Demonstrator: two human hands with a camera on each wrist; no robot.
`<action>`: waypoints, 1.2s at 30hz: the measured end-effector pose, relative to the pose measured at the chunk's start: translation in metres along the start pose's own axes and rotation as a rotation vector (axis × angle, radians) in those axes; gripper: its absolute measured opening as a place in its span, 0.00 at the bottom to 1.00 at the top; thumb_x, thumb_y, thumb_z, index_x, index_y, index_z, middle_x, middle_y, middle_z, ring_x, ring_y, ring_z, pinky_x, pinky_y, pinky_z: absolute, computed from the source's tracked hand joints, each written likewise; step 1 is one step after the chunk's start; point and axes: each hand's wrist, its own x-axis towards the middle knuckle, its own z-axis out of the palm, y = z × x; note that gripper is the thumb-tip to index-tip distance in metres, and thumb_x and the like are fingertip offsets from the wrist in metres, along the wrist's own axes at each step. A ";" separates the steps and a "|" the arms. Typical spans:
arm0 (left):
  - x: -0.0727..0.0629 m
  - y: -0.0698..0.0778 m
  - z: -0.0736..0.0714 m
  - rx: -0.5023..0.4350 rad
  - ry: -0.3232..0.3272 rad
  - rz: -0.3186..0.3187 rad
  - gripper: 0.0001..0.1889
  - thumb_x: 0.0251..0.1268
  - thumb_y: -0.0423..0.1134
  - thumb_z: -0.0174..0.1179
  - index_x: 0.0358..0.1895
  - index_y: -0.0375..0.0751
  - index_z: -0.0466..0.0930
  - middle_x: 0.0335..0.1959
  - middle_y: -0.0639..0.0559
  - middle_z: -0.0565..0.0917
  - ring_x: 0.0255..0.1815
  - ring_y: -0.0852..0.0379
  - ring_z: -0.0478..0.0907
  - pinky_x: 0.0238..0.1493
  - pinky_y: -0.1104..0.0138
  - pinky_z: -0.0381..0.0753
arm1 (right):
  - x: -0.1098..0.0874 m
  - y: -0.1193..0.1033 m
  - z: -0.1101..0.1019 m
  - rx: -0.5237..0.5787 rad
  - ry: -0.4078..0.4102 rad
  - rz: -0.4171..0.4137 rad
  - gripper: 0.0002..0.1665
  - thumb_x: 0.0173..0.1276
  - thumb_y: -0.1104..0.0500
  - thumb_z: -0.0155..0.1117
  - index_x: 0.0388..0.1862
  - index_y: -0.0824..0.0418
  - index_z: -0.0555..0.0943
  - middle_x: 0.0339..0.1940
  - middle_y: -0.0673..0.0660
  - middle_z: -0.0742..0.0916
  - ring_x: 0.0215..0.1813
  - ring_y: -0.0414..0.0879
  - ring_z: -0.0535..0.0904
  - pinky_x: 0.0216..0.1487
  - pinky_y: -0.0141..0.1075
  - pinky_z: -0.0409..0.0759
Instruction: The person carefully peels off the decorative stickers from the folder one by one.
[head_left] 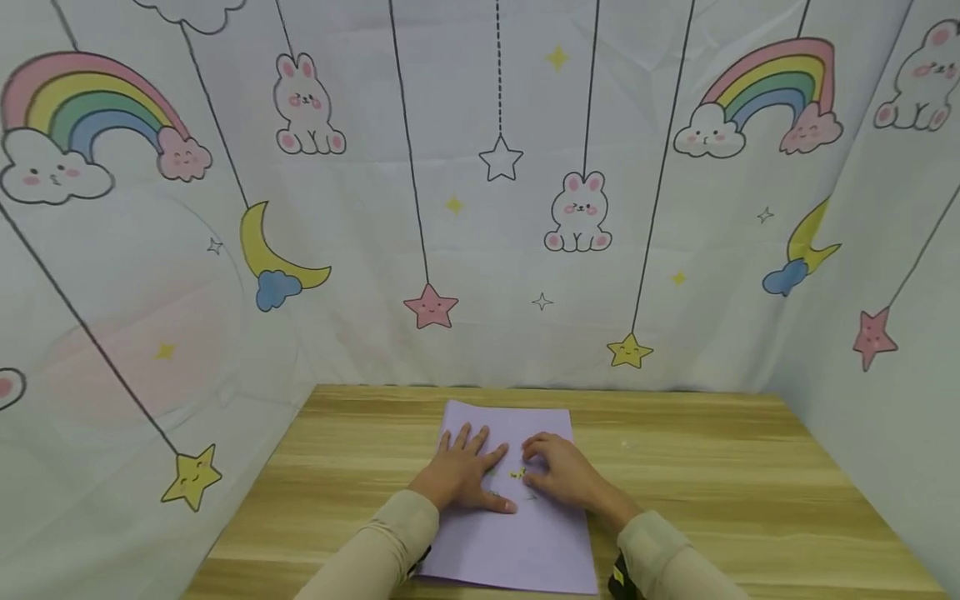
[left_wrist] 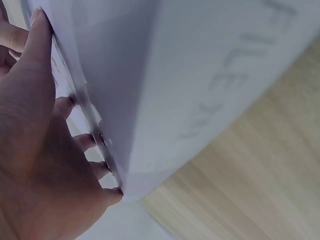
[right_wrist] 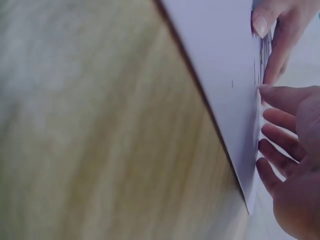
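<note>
A light purple file folder (head_left: pixel 517 542) lies on the wooden table, with printed letters that begin "FILE" on its near part in the left wrist view. My left hand (head_left: pixel 465 473) rests on the folder with fingers spread and thumb stretched to the right. Opposite it, my right hand (head_left: pixel 564 473) touches the cover with loosely bent fingers, thumb apart from the forefinger. A small yellow marking (head_left: pixel 517 474) shows on the cover by the right thumb. In the right wrist view the fingertips (right_wrist: pixel 265 90) meet the purple surface, and the left thumb (right_wrist: pixel 260 25) is just beyond them.
The wooden table (head_left: pixel 697 500) extends to both sides of the folder. A white cloth (head_left: pixel 360 250) printed with rainbows, rabbits, moons and stars hangs behind the table and along its sides. A dark strap (head_left: pixel 621 577) shows below the right sleeve.
</note>
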 end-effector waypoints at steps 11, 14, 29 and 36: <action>0.000 0.000 -0.001 0.011 0.005 0.002 0.57 0.54 0.85 0.58 0.85 0.59 0.61 0.86 0.41 0.57 0.86 0.33 0.49 0.80 0.35 0.50 | 0.004 -0.001 0.002 -0.056 -0.003 -0.021 0.07 0.65 0.63 0.78 0.41 0.60 0.88 0.57 0.58 0.87 0.62 0.60 0.81 0.68 0.57 0.76; 0.000 0.000 -0.001 0.012 0.002 0.002 0.57 0.55 0.85 0.58 0.85 0.60 0.61 0.86 0.41 0.57 0.86 0.33 0.48 0.80 0.35 0.50 | 0.004 -0.001 0.004 -0.087 0.012 -0.030 0.07 0.64 0.62 0.79 0.39 0.59 0.88 0.51 0.55 0.87 0.56 0.55 0.82 0.63 0.53 0.79; -0.002 0.001 -0.004 -0.017 0.015 0.015 0.56 0.56 0.83 0.60 0.85 0.57 0.62 0.86 0.40 0.57 0.85 0.31 0.49 0.80 0.34 0.49 | 0.003 -0.002 0.002 -0.055 -0.005 -0.006 0.07 0.65 0.62 0.79 0.39 0.58 0.88 0.38 0.47 0.82 0.39 0.40 0.76 0.42 0.39 0.79; -0.003 0.001 -0.003 -0.017 0.014 0.011 0.56 0.55 0.83 0.60 0.84 0.58 0.62 0.86 0.40 0.57 0.86 0.32 0.49 0.80 0.34 0.49 | 0.004 -0.003 0.004 -0.035 -0.003 -0.001 0.08 0.64 0.64 0.79 0.37 0.59 0.86 0.36 0.48 0.81 0.39 0.40 0.75 0.42 0.38 0.77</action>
